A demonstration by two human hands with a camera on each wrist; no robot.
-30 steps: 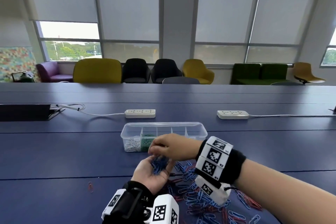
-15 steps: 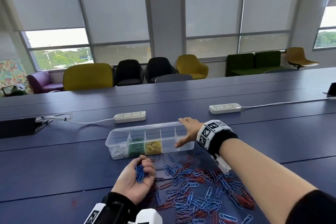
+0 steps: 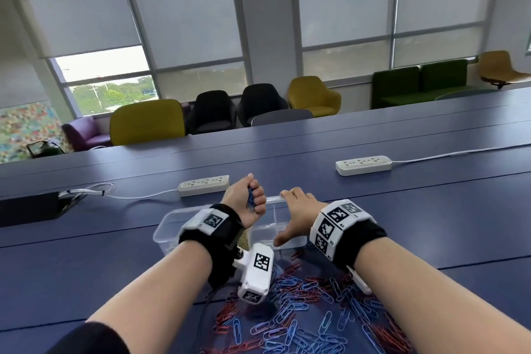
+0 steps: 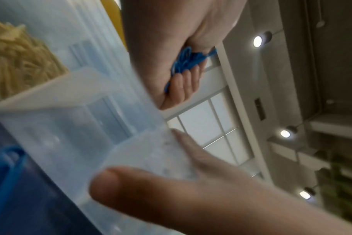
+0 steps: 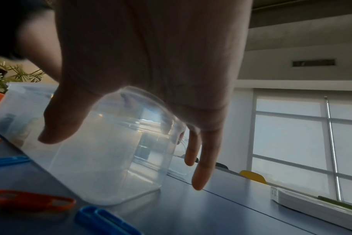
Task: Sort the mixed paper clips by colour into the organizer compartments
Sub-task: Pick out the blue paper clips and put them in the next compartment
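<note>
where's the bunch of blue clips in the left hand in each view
head: blue clips in the left hand's fist, picture centre, over the organizer.
left wrist: upper centre, between curled fingers.
right wrist: the bunch is not in view.
shared landmark: the clear organizer, its end gripped by the right hand.

wrists: black bands (image 3: 370, 236), white coded tags (image 3: 213, 220) | left sleeve (image 3: 94, 336): apparently black

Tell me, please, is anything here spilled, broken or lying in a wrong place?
Nothing stands out. The pile of red and blue clips on the table is the unsorted rest. The organizer looks whole; the right hand holds its end, and the left hand grips blue clips above it.
</note>
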